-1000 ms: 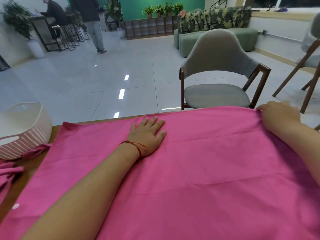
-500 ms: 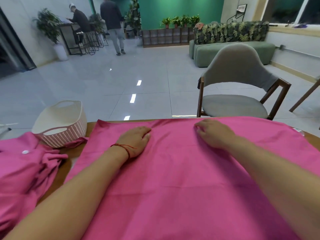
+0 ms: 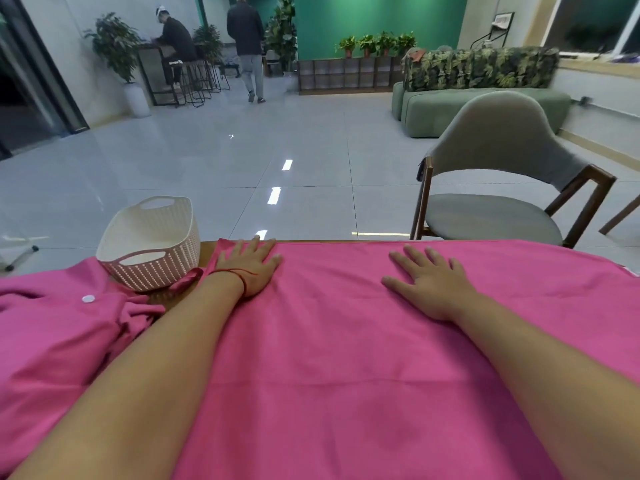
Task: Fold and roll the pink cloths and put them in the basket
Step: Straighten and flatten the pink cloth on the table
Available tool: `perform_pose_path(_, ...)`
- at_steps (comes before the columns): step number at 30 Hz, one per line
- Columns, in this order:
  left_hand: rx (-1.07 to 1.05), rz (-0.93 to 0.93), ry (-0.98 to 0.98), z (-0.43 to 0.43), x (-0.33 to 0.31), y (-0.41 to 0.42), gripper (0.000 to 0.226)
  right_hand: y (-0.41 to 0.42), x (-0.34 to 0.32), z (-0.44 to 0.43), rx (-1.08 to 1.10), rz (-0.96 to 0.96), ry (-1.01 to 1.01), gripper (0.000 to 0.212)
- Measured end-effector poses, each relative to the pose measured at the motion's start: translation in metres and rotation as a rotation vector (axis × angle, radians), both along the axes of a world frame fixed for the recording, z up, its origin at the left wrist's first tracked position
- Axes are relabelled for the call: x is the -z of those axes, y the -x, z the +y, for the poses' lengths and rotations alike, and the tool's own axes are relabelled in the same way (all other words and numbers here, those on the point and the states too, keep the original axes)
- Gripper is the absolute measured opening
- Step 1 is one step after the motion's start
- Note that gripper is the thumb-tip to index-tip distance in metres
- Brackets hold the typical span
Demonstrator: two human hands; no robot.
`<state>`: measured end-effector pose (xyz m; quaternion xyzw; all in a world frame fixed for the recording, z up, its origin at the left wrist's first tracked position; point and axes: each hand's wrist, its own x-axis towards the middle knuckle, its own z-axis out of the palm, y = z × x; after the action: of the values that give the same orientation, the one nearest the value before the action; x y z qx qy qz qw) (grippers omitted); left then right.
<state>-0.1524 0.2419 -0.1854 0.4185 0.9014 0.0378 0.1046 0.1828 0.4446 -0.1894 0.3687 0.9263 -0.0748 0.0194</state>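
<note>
Fingers of both hands lie straight and flat on the spread cloth (image 3: 346,341): left hand (image 3: 251,268) near its far left corner, right hand (image 3: 429,282) mid-cloth; basket (image 3: 152,244) just left.

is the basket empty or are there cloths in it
Empty, as far as shown: the basket shows only white inside, no pink.

Wooden bench (image 3: 207,252), mostly covered. Spread pink cloth (image 3: 346,341) lies flat over centre and right, reaching far edge. White basket (image 3: 156,271) stands far left, touching crumpled pink heap (image 3: 59,334) at left.
</note>
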Motion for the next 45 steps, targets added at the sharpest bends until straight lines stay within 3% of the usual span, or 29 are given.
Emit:
perform_pose_path(4,-0.072,0.048,-0.011,0.022,-0.014,-0.032,0.065,-0.001,0.000,-0.002,0.001,0.005,-0.003,0.087)
perform_pose_path(6,0.031,0.036,-0.077,0.030,-0.014,-0.068,0.071,0.000,-0.002,-0.002,-0.005,0.005,-0.001,0.087)
perform_pose_path(10,0.180,0.037,-0.012,0.031,0.003,-0.092,0.080,0.002,-0.004,-0.002,-0.004,0.007,0.007,0.086)
perform_pose_path(15,0.042,0.039,0.026,0.049,-0.012,-0.111,0.064,-0.005,-0.009,0.001,-0.042,-0.011,0.054,0.082)
perform_pose_path(19,0.217,0.055,-0.038,0.067,-0.001,-0.150,0.072,-0.052,-0.012,0.024,-0.030,0.005,0.040,0.080)
perform_pose_path(27,0.226,0.080,-0.054,0.073,0.016,-0.144,0.079,-0.213,-0.015,0.145,0.336,0.000,0.002,0.093)
perform_pose_path(33,0.216,0.096,-0.058,0.074,0.014,-0.148,0.095,-0.227,-0.008,0.172,0.352,-0.009,-0.021,0.083)
perform_pose_path(38,0.163,0.096,0.011,0.075,0.012,-0.153,0.083,-0.215,-0.019,0.128,0.305,-0.006,-0.147,0.066)
perform_pose_path(40,0.149,0.115,0.036,0.078,0.005,-0.169,0.071,-0.210,-0.024,0.086,0.220,0.037,-0.069,0.060)
perform_pose_path(42,0.257,0.101,0.009,0.085,-0.002,-0.201,0.066,-0.211,-0.022,0.043,0.153,0.051,0.002,0.063)
perform_pose_path(45,0.582,0.003,-0.031,0.093,-0.008,-0.279,0.080,-0.233,-0.019,-0.015,0.124,0.026,0.021,0.076)
